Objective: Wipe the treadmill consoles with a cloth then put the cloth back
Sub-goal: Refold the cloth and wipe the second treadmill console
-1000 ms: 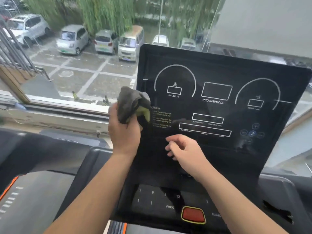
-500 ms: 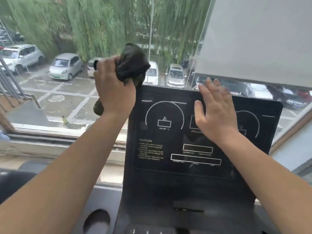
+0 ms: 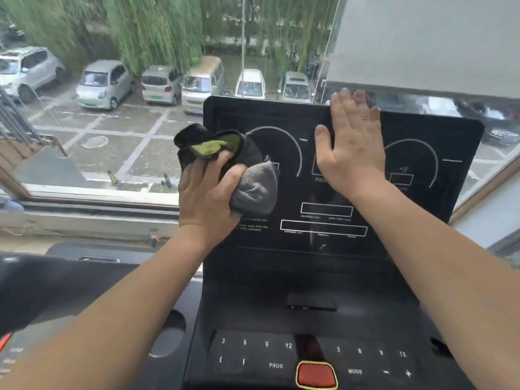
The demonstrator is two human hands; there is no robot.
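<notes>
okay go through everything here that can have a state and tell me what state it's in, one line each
Cloth: bunched up, gripped, pressed on the console's left side.
Left hand: closed on the cloth.
Right hand: open, flat on the console, fingertips at its top edge.
Console: display dark, nothing lit.
Red button: untouched.
Cup holder: nothing visible in it.

- The treadmill console (image 3: 323, 257) is black, with an upright display panel at 12 o'clock and a flatter keypad deck at 6 o'clock.
- A right hand (image 3: 351, 147) lies flat on the panel's upper middle, fingers spread, tips at the top edge.
- A left hand (image 3: 208, 192) presses a bunched grey-and-green cloth (image 3: 247, 170) against the panel at 9 o'clock.
- A red button (image 3: 316, 374) with a yellow rim sits on the deck at 6 o'clock.
</notes>
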